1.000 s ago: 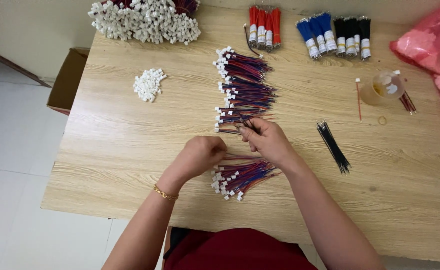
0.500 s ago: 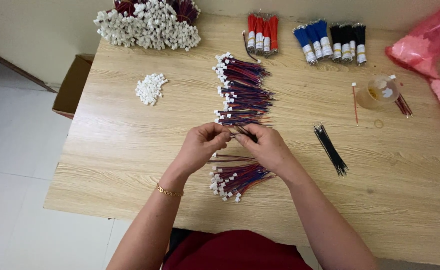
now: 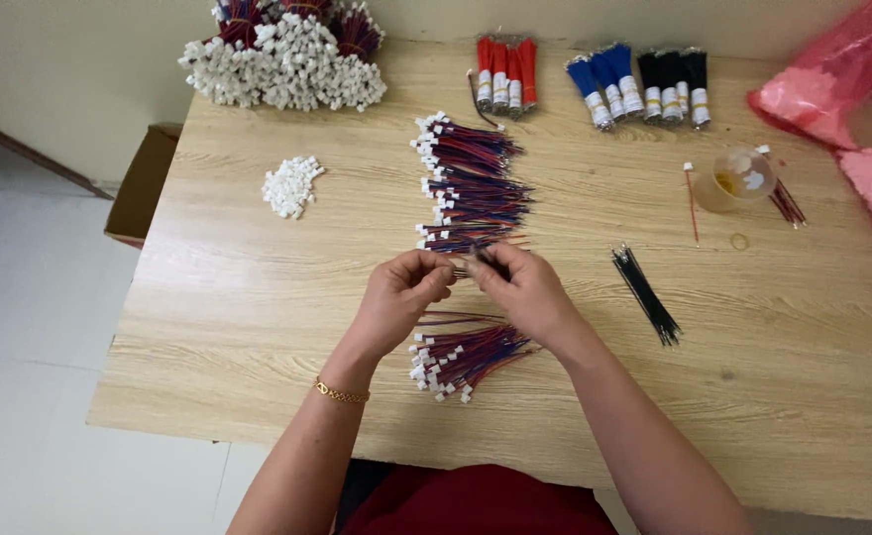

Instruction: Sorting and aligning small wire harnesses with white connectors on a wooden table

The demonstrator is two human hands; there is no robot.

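My left hand (image 3: pixel 403 294) and my right hand (image 3: pixel 518 287) meet over the middle of the wooden table (image 3: pixel 238 297), fingertips pinched together on a thin wire piece (image 3: pixel 468 267) with a small connector; which parts each hand holds is too small to tell. Just beyond them lies a long row of red-and-blue wire harnesses with white connectors (image 3: pixel 471 183). Under my wrists, toward me, sits a smaller bunch of the same harnesses (image 3: pixel 461 359). A bundle of thin black wires (image 3: pixel 644 294) lies to the right of my right hand.
A small heap of white connectors (image 3: pixel 290 186) lies at left. A big pile of finished harnesses (image 3: pixel 282 59) is at the far left corner. Red (image 3: pixel 503 74), blue (image 3: pixel 607 87) and black (image 3: pixel 676 84) wire bundles line the far edge. A clear cup (image 3: pixel 733 178) and pink bags (image 3: pixel 852 74) are at right.
My hands have risen slightly from the near bunch and come together, fingertips now pinched on one wire piece just below the long row.
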